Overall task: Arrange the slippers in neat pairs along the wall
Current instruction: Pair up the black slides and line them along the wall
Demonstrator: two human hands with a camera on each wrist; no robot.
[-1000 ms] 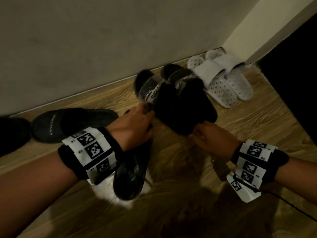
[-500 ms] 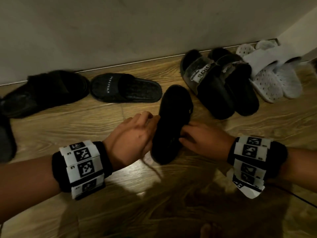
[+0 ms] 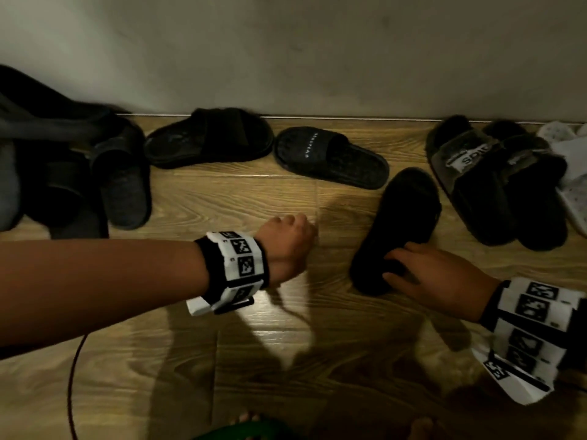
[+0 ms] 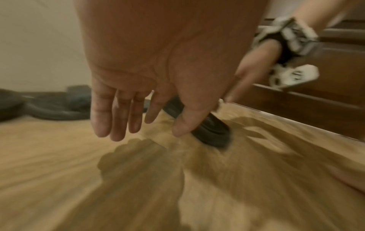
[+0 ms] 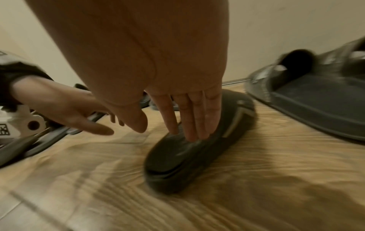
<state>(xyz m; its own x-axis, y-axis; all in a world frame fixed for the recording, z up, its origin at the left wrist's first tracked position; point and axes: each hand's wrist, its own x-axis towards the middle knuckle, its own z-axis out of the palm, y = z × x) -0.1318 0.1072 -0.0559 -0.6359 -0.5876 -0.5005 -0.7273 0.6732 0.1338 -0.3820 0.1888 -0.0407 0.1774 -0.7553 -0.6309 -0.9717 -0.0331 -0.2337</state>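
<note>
1. Black and fuzzy, the lone slipper is lying sole-up on the wooden floor, angled toward the wall and just left of the furry branded pair.
2. The right hand is resting straight fingers on the near end of that slipper, the thumb lifted clear; the grip is released, pressing rather than clasping.
3. The left hand is hovering over bare floor to the left of the slipper, fingers hanging loosely extended and holding nothing; its grip is released too.
4. A black slide with white lettering is lying crosswise near the wall, with a black open-toe sandal just beside it on the left, also crosswise.
5. Two more dark slides are sitting further left, pointing toward the wall, partly under a dark grey shape that is too dim to identify.
6. White perforated slippers are showing at the far right edge, touching the branded pair.
7. No containers are holding any of the footwear; everything is sitting directly on the floor.
8. Both wrists are wearing black bands with white coded tags, and a thin cable is trailing across the floor at lower left.
</note>
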